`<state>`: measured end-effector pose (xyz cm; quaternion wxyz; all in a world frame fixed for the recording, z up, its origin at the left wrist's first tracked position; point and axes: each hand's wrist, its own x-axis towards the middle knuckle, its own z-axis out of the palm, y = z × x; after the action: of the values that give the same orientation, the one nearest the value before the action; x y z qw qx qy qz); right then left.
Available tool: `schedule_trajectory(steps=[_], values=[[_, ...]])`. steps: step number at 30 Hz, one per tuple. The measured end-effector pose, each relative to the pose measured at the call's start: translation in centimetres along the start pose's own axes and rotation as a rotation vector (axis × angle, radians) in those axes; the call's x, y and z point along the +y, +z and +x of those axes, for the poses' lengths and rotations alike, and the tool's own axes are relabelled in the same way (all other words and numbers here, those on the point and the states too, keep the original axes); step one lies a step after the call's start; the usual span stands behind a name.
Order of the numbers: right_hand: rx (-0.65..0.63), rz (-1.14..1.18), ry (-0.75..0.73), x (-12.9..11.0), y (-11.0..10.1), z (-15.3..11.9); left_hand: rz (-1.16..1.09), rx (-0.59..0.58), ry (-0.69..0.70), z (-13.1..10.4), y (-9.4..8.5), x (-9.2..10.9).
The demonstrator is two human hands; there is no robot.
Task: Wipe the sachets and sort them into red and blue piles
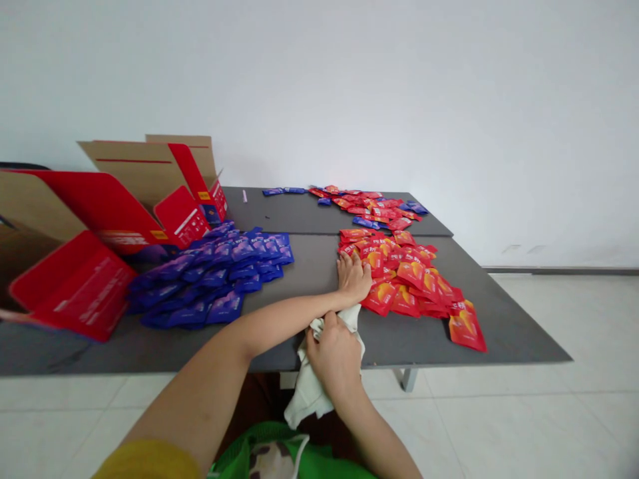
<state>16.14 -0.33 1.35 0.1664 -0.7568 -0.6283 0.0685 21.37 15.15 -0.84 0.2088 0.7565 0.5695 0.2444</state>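
Observation:
My left hand reaches across to the near left edge of a heap of red packets. Its fingers are stretched out and apart, resting against the outermost packets, with none gripped that I can see. Just below the left wrist, my right hand is closed round a crumpled whitish cloth, which hangs down over the table's front edge. To the left, a heap of blue packets lies in overlapping rows. A single red packet sits at the heap's right end.
Open red cardboard boxes stand on the left of the dark table, flaps up. Farther back lies a mixed pile of red and blue packets, with a small pale stick-like object to its left. A white wall rises behind.

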Motion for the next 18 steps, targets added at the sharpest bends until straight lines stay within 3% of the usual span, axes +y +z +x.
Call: schedule_trajectory(steps=[4,8,13,18], values=[[0.014,-0.028,0.068,0.5,-0.3,0.1,0.039,0.070,0.037,0.2,0.4,1.0],[0.013,-0.039,0.043,0.7,-0.4,0.1,0.062,0.046,0.064,0.4,-0.6,0.7],[0.027,-0.035,0.013,0.7,-0.3,0.2,-0.020,0.112,-0.003,0.0,-1.9,-1.2],[0.026,-0.034,-0.006,0.7,-0.2,0.4,-0.129,0.237,0.075,0.3,-2.1,-4.3]])
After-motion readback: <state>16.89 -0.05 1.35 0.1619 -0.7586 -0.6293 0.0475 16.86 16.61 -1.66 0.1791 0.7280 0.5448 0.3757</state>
